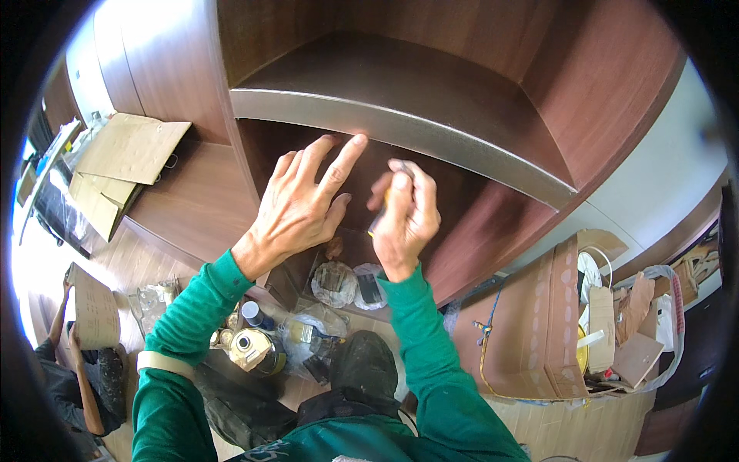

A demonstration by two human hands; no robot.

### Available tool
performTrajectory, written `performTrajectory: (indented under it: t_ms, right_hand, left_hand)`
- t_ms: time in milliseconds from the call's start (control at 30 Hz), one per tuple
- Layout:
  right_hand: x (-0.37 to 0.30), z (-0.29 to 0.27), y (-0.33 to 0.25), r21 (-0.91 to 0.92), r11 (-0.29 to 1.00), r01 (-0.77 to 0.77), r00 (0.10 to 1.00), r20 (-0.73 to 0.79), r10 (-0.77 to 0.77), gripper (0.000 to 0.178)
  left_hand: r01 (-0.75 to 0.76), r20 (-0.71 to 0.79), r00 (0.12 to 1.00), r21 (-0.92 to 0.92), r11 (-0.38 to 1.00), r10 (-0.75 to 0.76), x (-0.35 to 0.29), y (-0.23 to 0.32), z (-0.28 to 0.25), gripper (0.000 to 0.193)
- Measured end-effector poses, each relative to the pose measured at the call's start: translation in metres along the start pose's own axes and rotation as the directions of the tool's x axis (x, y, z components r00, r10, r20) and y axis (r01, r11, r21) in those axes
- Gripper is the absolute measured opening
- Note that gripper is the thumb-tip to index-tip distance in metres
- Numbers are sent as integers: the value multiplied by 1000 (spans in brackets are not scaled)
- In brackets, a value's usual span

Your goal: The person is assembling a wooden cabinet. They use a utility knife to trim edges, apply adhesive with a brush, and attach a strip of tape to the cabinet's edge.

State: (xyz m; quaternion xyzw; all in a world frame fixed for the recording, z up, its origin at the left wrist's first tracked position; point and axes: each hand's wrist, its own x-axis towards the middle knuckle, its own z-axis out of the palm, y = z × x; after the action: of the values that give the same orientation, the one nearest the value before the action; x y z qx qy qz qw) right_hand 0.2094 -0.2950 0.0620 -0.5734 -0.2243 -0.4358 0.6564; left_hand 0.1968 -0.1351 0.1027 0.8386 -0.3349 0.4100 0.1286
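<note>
Brown panelling (177,69) is being washed by bright light (142,17) at the upper left; pale plank flooring (539,427) and a white wall (654,200) are being seen at right.

One bare left hand (300,208) and one bare right hand (406,223) are showing mid-view, the latter holding one small yellow-and-black object (376,223). One metal strip (431,136) is running across at twelve o'clock. Two round whitish bundles (334,285) are lying around six. One co-worker (91,385) is holding one cardboard piece (96,312) at eight, while one big carton (512,331) is standing at four.
</note>
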Motion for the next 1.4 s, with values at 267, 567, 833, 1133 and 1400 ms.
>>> performTrajectory:
  t_ms: [267, 567, 833, 1133, 1400]
  right_hand:
    - [-3, -78, -25, 3, 994, -106, 959, -264, 103, 27]
    - [27, -107, -30, -7, 999, -41, 982, -186, 39, 25]
    - [36, -107, -26, -36, 999, -30, 974, -225, 21, 25]
    - [35, -98, -15, -13, 999, 42, 962, -271, -44, 22]
    - [33, -93, -17, -45, 999, 12, 957, -290, -25, 19]
  left_hand:
    - [-213, 50, 974, -150, 966, 222, 35, 55, 33, 92]
    - [-249, 2, 968, -118, 961, 251, 68, 88, 57, 93]
    - [-223, 53, 973, -8, 975, 223, 57, 68, 38, 93]
    - [-229, 20, 973, -24, 973, 230, 55, 65, 37, 94]
    - [-228, 6, 974, -13, 974, 228, 55, 63, 36, 94]
